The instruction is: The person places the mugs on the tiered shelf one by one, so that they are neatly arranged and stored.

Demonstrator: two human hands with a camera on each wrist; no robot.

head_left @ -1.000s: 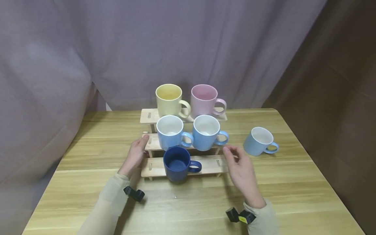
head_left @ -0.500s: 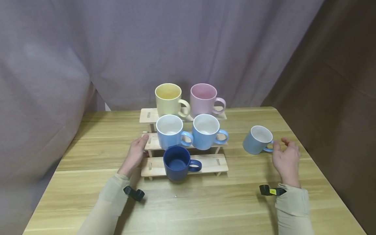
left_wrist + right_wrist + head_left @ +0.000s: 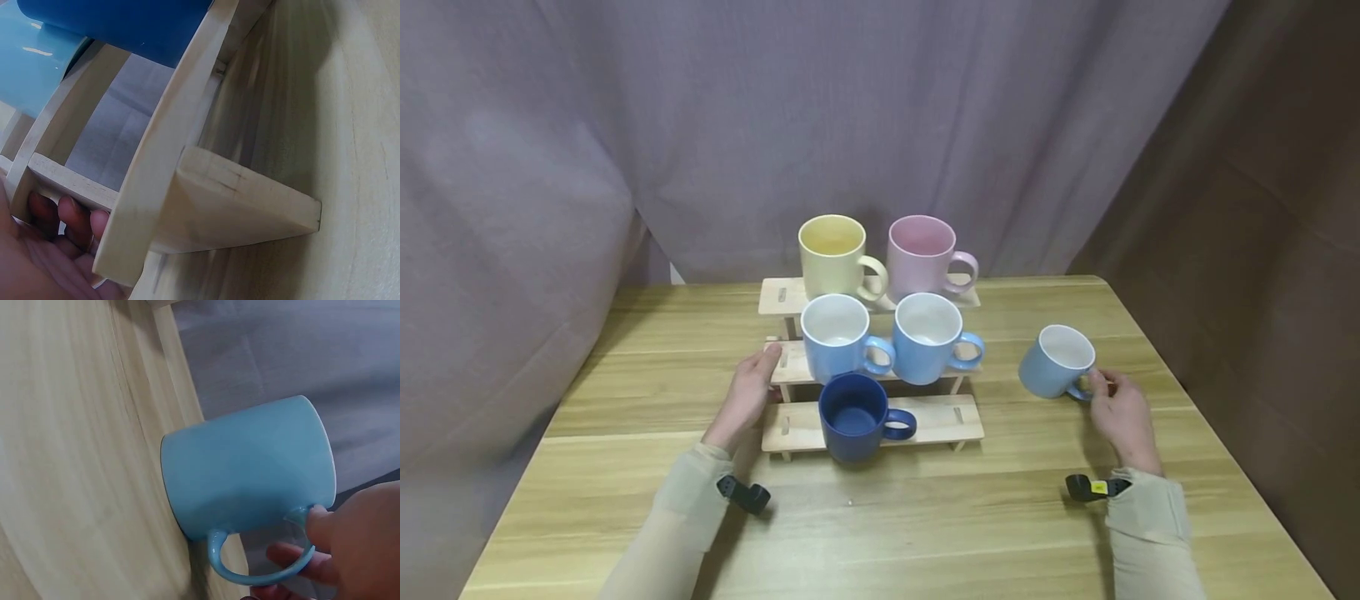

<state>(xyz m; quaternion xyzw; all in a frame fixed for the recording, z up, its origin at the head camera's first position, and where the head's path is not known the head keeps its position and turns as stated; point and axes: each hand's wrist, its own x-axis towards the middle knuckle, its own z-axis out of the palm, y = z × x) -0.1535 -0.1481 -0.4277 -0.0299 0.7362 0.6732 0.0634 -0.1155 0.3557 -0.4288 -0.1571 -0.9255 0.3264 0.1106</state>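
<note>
At the right of the table, a light blue mug [image 3: 1057, 362] with a white inside stands upright. My right hand [image 3: 1126, 418] pinches its handle [image 3: 262, 575], thumb on the top of the loop and fingers behind it. On the other side, my left hand [image 3: 747, 398] grips the left end of a three-tier wooden rack [image 3: 934, 421], fingers [image 3: 75, 219] curled under its middle tier. That tier bears two light blue mugs, one on the left [image 3: 833, 342] and one on the right [image 3: 925, 342]. A dark blue mug [image 3: 853, 421] sits on the lowest tier.
A yellow mug [image 3: 829, 258] and a pink mug [image 3: 919, 258] stand on the top tier. Behind the wooden table [image 3: 880, 533] hangs a grey curtain [image 3: 820, 108]; a brown one [image 3: 1262, 250] hangs to the right.
My right hand has moved right, from beside the rack to the lone light blue mug, and now pinches its handle. The left hand has stayed on the rack.
</note>
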